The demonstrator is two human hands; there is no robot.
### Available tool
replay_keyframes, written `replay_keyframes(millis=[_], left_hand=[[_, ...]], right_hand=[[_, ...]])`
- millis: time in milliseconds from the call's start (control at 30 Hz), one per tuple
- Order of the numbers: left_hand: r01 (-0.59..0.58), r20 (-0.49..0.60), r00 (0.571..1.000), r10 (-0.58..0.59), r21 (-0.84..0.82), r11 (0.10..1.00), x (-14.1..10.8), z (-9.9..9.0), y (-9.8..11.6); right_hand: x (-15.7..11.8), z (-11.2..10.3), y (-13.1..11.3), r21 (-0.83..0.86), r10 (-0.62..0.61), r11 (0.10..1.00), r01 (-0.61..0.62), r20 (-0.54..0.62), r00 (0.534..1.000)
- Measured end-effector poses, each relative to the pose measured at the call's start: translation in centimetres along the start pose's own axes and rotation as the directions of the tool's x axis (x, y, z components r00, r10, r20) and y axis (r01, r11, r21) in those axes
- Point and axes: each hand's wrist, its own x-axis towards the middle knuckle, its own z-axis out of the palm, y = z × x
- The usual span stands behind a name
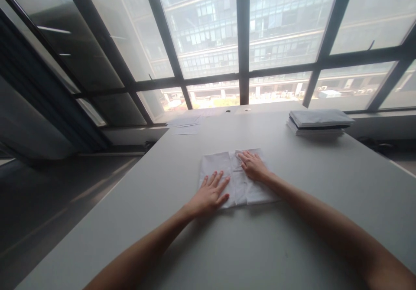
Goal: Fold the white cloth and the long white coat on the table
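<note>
A folded white cloth (239,192) lies flat on the white table, with a seam or gap running down its middle and some creases. My left hand (210,193) rests on its left part, palm down with the fingers spread. On the upper right part lies my right hand (252,165), palm down, its fingers stretched toward the far left. Both hands touch the cloth from above and neither grips it. The cloth's exact kind cannot be made out.
The white table (136,220) reaches toward large windows. A stack of folded white cloths (320,118) with a dark layer stands at the far right. Several white paper sheets (184,125) lie at the far left. A dark curtain (48,77) hangs left of the table.
</note>
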Motion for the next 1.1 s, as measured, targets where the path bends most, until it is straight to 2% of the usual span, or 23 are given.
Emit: replay_keyframes(millis=[133,300,400,500,667,767,867,1000,1033,1100], left_hand=[[0.008,-0.006,1.000,-0.008,-0.038,0.999,1.3,-1.2,0.0],[0.050,-0.139,0.989,-0.053,-0.029,0.998,6.7,-2.5,0.0],[0.117,-0.193,0.974,-0.119,-0.025,0.993,10.0,-2.0,-0.1],[0.158,-0.232,0.961,-0.153,0.002,0.988,11.7,-0.5,-0.4],[0.146,-0.257,0.957,-0.133,0.034,0.989,12.0,1.1,-1.0],[0.149,-0.256,0.957,-0.136,0.031,0.988,11.9,1.0,-1.0],[0.142,-0.239,0.962,-0.130,0.033,0.989,11.8,0.7,-0.8],[0.132,-0.211,0.970,-0.121,0.042,0.990,11.3,0.3,-0.4],[0.128,-0.206,0.972,-0.116,0.044,0.991,11.2,0.2,-0.4],[0.120,-0.197,0.974,-0.109,0.044,0.992,11.1,0.1,-0.2]], right_hand=[[-0.1,0.0,-0.1,0.000,0.003,1.000,-0.003,-0.008,1.000],[-0.2,-0.2,-0.3,0.004,0.006,1.000,-0.005,-0.016,1.000],[-0.2,-0.4,-0.4,0.005,-0.006,1.000,0.006,-0.019,1.000],[-0.1,-0.4,-0.4,0.010,-0.004,1.000,0.004,-0.021,1.000],[-0.2,-0.2,-0.5,0.016,-0.008,1.000,0.009,-0.044,0.999],[0.0,-0.3,-0.6,0.041,-0.002,0.999,0.004,-0.059,0.998],[0.7,-1.2,-0.1,0.182,0.037,0.983,-0.018,-0.101,0.994],[1.7,-4.0,2.4,0.381,0.231,0.914,-0.141,-0.203,0.952],[1.7,-4.9,3.4,0.390,0.291,0.899,-0.200,-0.188,0.938],[1.4,-6.6,5.3,0.353,0.405,0.864,-0.359,-0.064,0.912]])
